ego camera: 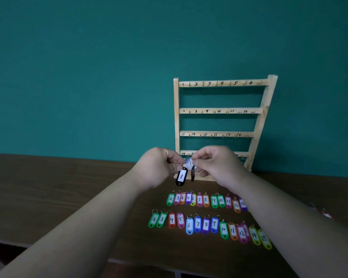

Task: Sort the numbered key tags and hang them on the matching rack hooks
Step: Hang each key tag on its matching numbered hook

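A black key tag [181,176] marked "1" hangs long axis vertical, ring uppermost, pinched at the ring by the left hand [159,167]. Close beside it, the right hand [217,165] pinches a second black tag [192,173], seen edge-on. Behind stands a wooden rack [219,110] with rails numbered 1 to 18.

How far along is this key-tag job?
Barely begun. Tags lie sorted in two numbered rows on the table. The left hand and right hand pinch two black tags, one marked 1. The rack's upper hooks are bare, so nearly all hanging remains.
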